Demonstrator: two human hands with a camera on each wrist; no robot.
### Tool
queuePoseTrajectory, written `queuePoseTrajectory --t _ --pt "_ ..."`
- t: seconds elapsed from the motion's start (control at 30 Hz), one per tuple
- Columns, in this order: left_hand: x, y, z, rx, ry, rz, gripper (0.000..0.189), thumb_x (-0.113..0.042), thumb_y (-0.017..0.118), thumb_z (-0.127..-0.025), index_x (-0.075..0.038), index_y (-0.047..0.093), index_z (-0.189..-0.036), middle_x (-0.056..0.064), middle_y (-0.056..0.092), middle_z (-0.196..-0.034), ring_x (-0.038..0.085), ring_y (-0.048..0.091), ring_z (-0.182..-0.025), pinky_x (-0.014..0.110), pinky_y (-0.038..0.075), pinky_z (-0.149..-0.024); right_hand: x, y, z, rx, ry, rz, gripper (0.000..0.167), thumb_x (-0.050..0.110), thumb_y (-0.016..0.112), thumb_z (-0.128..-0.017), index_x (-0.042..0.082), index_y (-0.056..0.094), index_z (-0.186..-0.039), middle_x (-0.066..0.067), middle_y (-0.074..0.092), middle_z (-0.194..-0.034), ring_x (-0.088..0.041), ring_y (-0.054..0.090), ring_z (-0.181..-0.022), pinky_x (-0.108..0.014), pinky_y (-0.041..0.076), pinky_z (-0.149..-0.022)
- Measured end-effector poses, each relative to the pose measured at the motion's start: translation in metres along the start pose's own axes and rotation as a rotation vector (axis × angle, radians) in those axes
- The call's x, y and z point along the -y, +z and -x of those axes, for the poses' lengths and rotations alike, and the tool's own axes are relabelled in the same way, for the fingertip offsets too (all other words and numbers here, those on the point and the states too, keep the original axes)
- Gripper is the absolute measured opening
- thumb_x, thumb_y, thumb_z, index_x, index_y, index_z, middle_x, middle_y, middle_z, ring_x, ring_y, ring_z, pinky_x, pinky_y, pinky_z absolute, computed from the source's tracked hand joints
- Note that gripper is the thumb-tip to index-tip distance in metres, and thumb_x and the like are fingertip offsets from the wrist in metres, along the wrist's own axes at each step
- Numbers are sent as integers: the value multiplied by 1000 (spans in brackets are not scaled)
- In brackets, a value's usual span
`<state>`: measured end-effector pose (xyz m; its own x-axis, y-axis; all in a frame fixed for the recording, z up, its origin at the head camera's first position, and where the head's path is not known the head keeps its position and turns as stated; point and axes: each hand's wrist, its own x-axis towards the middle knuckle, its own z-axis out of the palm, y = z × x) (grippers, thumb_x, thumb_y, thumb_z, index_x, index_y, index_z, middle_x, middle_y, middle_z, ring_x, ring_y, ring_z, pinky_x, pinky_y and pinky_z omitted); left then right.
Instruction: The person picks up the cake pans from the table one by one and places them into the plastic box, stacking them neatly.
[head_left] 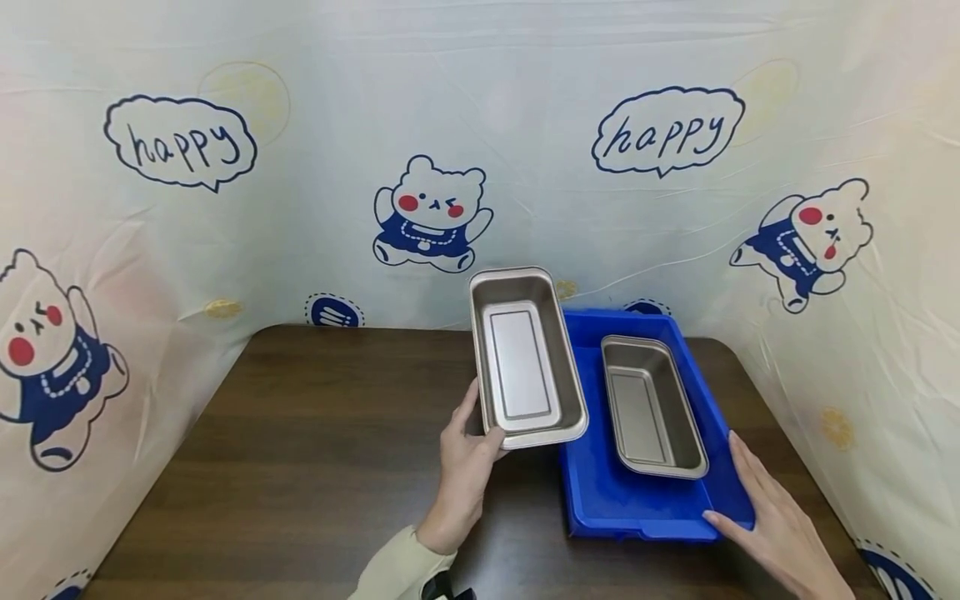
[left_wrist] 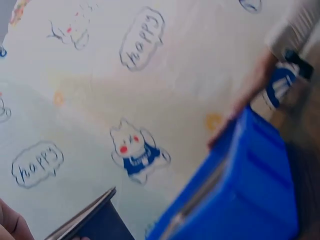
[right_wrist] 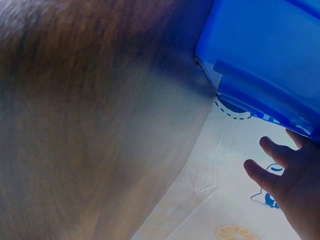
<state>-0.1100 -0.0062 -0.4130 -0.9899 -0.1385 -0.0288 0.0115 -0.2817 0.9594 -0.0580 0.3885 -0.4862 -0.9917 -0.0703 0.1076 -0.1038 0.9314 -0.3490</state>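
My left hand (head_left: 465, 471) grips a metal loaf pan (head_left: 525, 367) by its near left corner, thumb on the rim. The pan is held tilted up, its hollow inside showing, next to the blue plastic bin (head_left: 607, 504). Only part of this pan (left_wrist: 107, 215) shows in the left wrist view. A second loaf pan (head_left: 652, 408) lies inside the bin toward its right side. At the bin's near right corner, my right hand (head_left: 783, 512) rests with straight fingers along the outer wall and the thumb at the front rim.
A dark wooden table (head_left: 300, 450) bears the bin at its right side. Behind and on both sides hangs a pale cloth (head_left: 540, 183) printed with bears and the word happy. A dark band with a small device (head_left: 442, 587) is on the left wrist.
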Motion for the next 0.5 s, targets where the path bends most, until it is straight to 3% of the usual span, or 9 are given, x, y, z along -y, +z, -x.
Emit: queuePoseTrajectory --t 0.23,0.43,0.5 --pt "-10 28 1 91 -67 104 77 12 59 -88 -4 42 -161 33 54 -148 25 75 -92 29 63 -74 0 -1 0 -10 -10 -7 116 48 79 -90 22 1 -172 -26 20 -172 -62 39 -138 -85 36 -96" --pt "-5 57 1 157 -118 151 80 13 54 -84 -1 40 -162 33 52 -148 37 73 -102 34 64 -78 -1 1 0 -49 -35 -22 115 45 81 -89 23 5 -172 -23 21 -173 -61 39 -139 -83 36 -97" --pt "-3 66 1 185 -134 157 80 13 53 -85 -1 38 -162 35 56 -144 42 72 -105 35 64 -80 -2 3 1 -63 -49 -24 114 44 81 -89 22 6 -172 -22 19 -173 -60 36 -142 -81 28 -110"
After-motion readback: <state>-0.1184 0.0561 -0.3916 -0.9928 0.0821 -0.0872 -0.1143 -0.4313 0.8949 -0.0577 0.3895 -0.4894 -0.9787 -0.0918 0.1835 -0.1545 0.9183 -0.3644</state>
